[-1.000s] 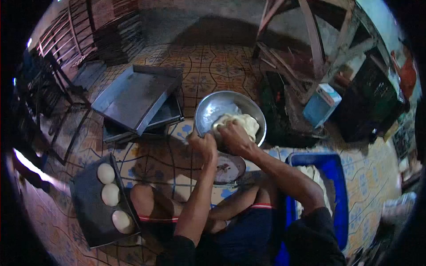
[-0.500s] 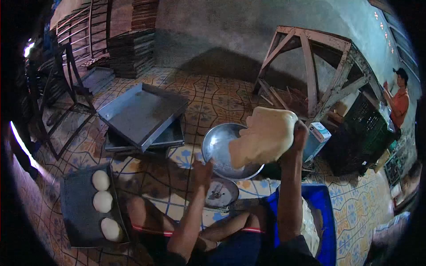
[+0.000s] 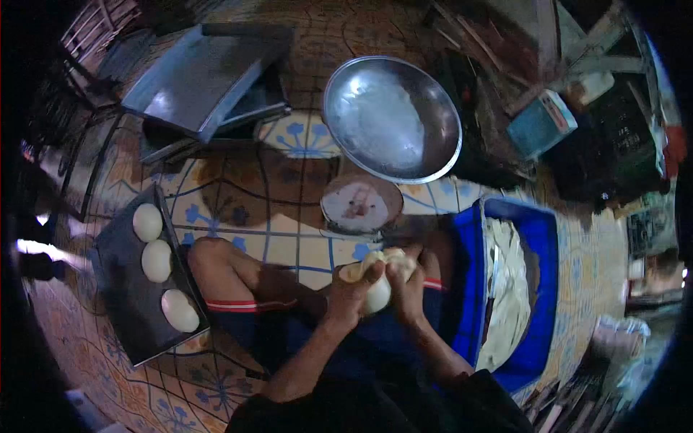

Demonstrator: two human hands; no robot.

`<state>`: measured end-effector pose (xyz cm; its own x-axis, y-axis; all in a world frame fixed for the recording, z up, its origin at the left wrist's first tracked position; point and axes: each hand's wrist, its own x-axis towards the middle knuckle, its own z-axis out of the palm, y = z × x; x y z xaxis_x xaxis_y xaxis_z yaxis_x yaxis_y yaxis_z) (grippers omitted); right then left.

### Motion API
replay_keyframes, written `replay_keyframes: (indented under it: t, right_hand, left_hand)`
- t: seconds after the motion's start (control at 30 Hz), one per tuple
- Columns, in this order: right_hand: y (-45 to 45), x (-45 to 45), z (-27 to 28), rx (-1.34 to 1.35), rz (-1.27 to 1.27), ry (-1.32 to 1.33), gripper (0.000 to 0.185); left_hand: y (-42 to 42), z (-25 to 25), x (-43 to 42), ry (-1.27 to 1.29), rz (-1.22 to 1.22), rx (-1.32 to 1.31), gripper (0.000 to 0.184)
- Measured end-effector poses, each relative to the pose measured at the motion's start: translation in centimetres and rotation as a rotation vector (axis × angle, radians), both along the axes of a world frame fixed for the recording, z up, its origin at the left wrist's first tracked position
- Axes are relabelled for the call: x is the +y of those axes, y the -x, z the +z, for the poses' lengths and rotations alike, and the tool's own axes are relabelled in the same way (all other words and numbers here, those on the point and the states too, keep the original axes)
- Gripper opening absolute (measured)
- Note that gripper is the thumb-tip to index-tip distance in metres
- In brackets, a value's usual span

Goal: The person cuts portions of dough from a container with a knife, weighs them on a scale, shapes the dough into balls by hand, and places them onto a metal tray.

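Observation:
Close to my lap, my left hand [image 3: 351, 294] and my right hand [image 3: 406, 285] are both closed round one lump of pale dough [image 3: 377, 294]. A smooth round part bulges below the thumbs, while loose folds stick out above. To the left, three round dough balls [image 3: 157, 260] lie in a line on a dark metal tray [image 3: 119, 292]. On the right is a blue crate [image 3: 543, 289] with a large mass of dough [image 3: 505, 296] inside. Ahead stands a wide metal bowl [image 3: 442, 108] with white powder [image 3: 386, 119] in it, probably flour.
Stacked metal trays [image 3: 195, 79] lie on the tiled floor ahead left. A small round dish [image 3: 361, 204] with pale contents sits before my legs. At right are a light-blue box [image 3: 541, 126], wooden frame beams [image 3: 548, 43] and dark crates [image 3: 599, 155].
The stretched dough sheet has come from above the bowl down to my lap and is now bunched between both hands. My left hand has joined my right on it. The view has tilted downward.

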<state>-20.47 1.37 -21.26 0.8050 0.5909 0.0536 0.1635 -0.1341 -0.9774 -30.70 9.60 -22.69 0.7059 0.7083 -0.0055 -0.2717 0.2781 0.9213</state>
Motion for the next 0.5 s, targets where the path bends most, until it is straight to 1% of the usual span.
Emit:
replay_keyframes:
  t: [0.03, 0.07, 0.1, 0.13, 0.17, 0.2, 0.23, 0.27, 0.3, 0.33, 0.37, 0.4, 0.43, 0.47, 0.5]
  right_hand:
    - [0.0, 0.2, 0.5, 0.359, -0.149, -0.045, 0.03]
    - [0.0, 0.7, 2.6, 0.341, -0.16, -0.086, 0.03]
    - [0.0, 0.9, 3.7, 0.326, -0.173, -0.13, 0.031]
    - [0.4, 0.6, 3.5, 0.336, -0.198, -0.138, 0.031]
    - [1.2, 0.3, 3.3, 0.295, -0.053, -0.117, 0.04]
    - [1.5, 0.2, 3.1, 0.248, 0.107, -0.089, 0.049]
    - [0.8, -0.5, 2.6, 0.253, 0.118, -0.083, 0.049]
    - [-0.3, -1.6, 1.8, 0.313, 0.147, -0.192, 0.057]
    - [-0.8, -1.9, 0.8, 0.376, 0.182, -0.299, 0.066]
    - [-0.8, -1.5, -0.2, 0.387, 0.209, -0.289, 0.066]
    - [-0.8, -1.3, -1.2, 0.209, 0.247, -0.219, 0.063]
    - [-0.5, -1.6, -1.9, 0.03, 0.261, -0.148, 0.061]
    - [-0.2, -2.3, -2.1, -0.15, 0.26, -0.069, 0.06]
    - [0.6, -2.3, -0.5, 0.108, 0.063, -0.068, 0.04]
    - [0.4, -1.4, 1.8, 0.017, -0.052, -0.068, 0.024]
  left_hand:
    - [-0.6, 0.8, 0.2, 0.654, -0.125, -0.026, 0.043]
    - [0.3, -1.7, 0.9, 0.656, -0.146, -0.007, 0.043]
    - [2.0, -6.1, 2.4, 0.486, -0.108, 0.063, 0.047]
    - [2.8, -8.4, 3.4, 0.313, -0.073, 0.126, 0.05]
    - [2.2, -6.0, 3.2, 0.307, -0.095, 0.139, 0.05]
    - [1.1, -1.7, 2.6, 0.552, -0.077, -0.059, 0.052]
    - [0.8, 0.4, 2.1, 0.798, -0.036, -0.266, 0.053]
    - [1.4, -1.8, 1.9, 0.738, -0.026, -0.33, 0.058]
    - [1.8, -2.7, 1.3, 0.739, -0.001, -0.329, 0.058]
    - [1.8, -3.4, 0.5, 0.662, 0.103, -0.224, 0.059]
    - [1.5, -4.1, 0.2, 0.584, 0.2, -0.125, 0.06]
    - [1.5, -5.1, 1.2, -0.053, -0.052, 0.233, 0.061]
    - [1.1, -6.8, 0.9, -0.042, -0.065, 0.23, 0.061]
    - [0.3, -8.7, 0.6, -0.335, 0.013, 0.175, 0.056]
    - [0.0, -8.9, 0.2, -0.626, 0.097, 0.123, 0.05]
